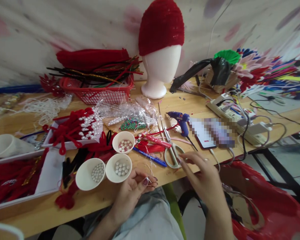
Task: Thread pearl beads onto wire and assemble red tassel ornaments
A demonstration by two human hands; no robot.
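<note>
My left hand [136,186] is closed in a pinch at the table's front edge. A thin white thread [151,169] rises from its fingertips, and a tiny white piece shows by the thumb. My right hand [203,175] reaches in from the right with fingers apart, its fingertips at the handle of the scissors [173,156]. The scissors lie on the table with blades pointing away. Left of my left hand stand paper cups of beads: large pearl beads [122,169], smaller pearl beads [98,172], and red-and-white beads [125,146]. A blue pen [150,156] lies behind my left hand.
A blue glue gun [181,121] and a phone [202,133] lie beyond the scissors, near a power strip [247,123]. A foam head [159,71] wears a red cap [161,28]. Boxes of red fuzzy pieces [17,176] and a red basket [100,95] stand left.
</note>
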